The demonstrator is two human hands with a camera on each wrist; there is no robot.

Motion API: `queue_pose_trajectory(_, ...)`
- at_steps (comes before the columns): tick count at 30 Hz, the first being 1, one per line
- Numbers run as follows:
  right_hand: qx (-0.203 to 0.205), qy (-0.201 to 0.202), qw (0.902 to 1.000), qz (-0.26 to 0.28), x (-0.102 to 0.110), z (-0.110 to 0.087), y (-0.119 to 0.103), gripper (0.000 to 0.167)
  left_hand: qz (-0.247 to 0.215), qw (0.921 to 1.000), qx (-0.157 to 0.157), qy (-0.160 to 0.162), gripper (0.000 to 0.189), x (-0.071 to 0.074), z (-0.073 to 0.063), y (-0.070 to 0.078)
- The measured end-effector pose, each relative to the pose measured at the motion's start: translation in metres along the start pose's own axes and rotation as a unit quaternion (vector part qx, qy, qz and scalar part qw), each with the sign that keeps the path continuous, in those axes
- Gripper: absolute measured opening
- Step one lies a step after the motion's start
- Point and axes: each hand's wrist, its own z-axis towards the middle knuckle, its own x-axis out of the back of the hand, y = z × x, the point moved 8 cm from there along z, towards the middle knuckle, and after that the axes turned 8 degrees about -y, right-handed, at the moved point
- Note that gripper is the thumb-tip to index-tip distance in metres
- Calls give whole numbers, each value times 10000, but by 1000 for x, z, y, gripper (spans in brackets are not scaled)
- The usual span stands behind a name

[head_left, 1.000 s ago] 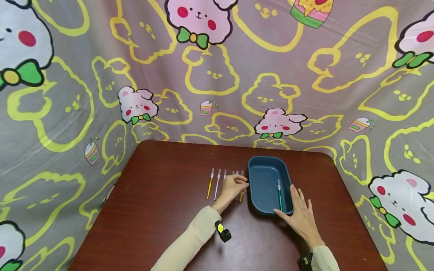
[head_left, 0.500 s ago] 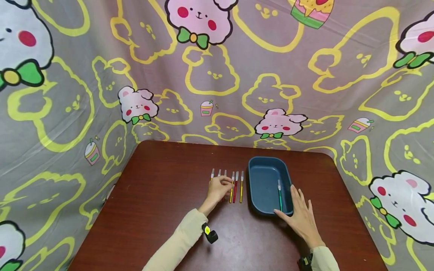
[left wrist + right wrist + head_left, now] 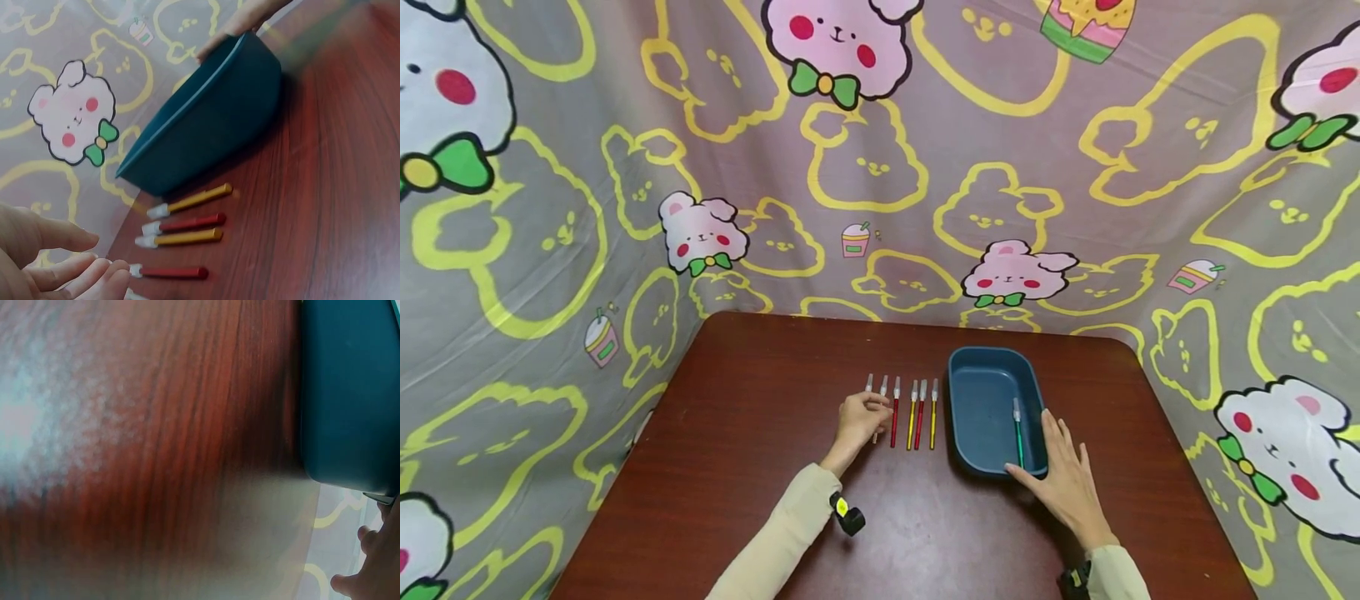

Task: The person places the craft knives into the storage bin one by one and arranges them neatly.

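Several slim craft knives with clear caps lie side by side on the table. My left hand is over the left end of the row, partly hiding the two leftmost; its fingers are loosely bent, with nothing seen between them in the left wrist view. Just right of it lies a red craft knife, then a yellow one, another red one and a yellow one. My right hand rests with straight fingers along the right side of a blue tray, thumb at its near rim. A green craft knife lies inside the tray.
The brown wooden table is bounded at the back and sides by a patterned cloth. The tray stands right of the knife row, its wall rising beside the nearest yellow knife.
My left hand has moved left along the row, away from the tray, uncovering the knives on the right. The right hand and the tray have stayed in place.
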Motion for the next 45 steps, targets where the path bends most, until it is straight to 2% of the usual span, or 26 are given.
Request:
queue_pose_trajectory(15,-57,-75,9999,40,-3,1,2,118,168,9985,136,500,23,31,9,-22)
queue_pose_trajectory(20,-68,-103,9999,52,-3,1,2,118,96,9983,206,543,21,38,13,-26)
queue_pose_trajectory(24,-55,-100,9999,47,-3,1,1,118,276,9970,341,631,21,42,16,-30)
queue_pose_trajectory(30,-52,-84,9999,37,-2,1,1,118,205,9961,578,638,21,42,20,-36)
queue_pose_trajectory(45,-84,-82,9999,24,-5,2,4,119,565,9938,656,697,25,38,28,-43)
